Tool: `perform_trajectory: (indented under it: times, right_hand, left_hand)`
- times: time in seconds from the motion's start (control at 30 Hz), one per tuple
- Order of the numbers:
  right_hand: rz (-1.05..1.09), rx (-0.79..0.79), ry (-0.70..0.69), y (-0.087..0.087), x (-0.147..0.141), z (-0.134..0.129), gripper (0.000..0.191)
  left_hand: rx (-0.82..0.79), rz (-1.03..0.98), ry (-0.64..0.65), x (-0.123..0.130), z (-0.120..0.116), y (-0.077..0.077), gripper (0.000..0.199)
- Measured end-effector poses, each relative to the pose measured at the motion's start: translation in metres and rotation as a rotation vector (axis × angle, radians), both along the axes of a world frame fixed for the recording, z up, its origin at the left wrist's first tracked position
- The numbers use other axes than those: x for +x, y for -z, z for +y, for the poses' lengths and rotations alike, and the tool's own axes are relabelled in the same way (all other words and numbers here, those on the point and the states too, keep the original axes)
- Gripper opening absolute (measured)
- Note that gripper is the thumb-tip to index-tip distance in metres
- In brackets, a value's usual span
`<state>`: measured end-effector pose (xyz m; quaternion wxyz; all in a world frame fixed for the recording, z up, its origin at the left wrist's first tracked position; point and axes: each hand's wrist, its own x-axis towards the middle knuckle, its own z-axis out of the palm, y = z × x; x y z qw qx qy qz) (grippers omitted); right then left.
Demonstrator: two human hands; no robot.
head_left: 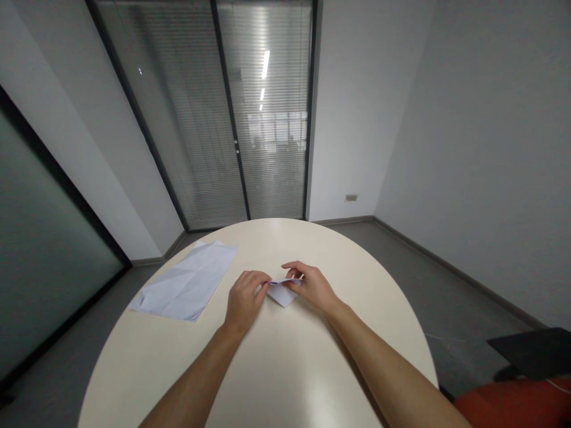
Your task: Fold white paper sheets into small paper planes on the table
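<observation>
A small folded piece of white paper [282, 295] is held between my two hands over the middle of the round table. Its lower part comes to a point toward me, and a folded edge runs across the top. My left hand [246, 295] pinches its left end between thumb and fingers. At the opposite end, my right hand [312, 288] grips the paper with the thumb below and the fingers curled above. Part of the paper is hidden behind the fingers.
Creased white sheets [190, 282] lie on the left of the cream round table [267, 380]. Beyond the table stands a glass door with blinds [276, 166]. At the lower right are a red seat [513, 407] and a black flat object [535, 352].
</observation>
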<state>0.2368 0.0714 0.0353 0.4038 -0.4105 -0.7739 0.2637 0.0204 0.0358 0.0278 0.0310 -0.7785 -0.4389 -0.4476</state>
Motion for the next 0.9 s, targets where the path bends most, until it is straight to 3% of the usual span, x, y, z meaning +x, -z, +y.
perform_trajectory:
  times: [0.13,0.27,0.57,0.9]
  right_hand:
    - [-0.074,0.2,0.047,-0.002,0.001,0.0,0.031]
    - [-0.263,0.331,0.021,-0.002,0.003,-0.001,0.026]
    - [-0.53,0.229,0.047,-0.003,0.006,0.0,0.029]
    - [-0.571,0.159,-0.129,0.006,0.003,-0.005,0.043]
  left_hand:
    - [0.065,-0.026,0.021,0.0,0.001,0.001,0.012]
    - [-0.008,0.002,-0.009,0.0,0.002,0.003,0.016]
    - [-0.148,0.164,0.119,0.002,0.001,0.009,0.031]
    - [-0.413,0.258,-0.124,-0.005,0.005,0.013,0.033]
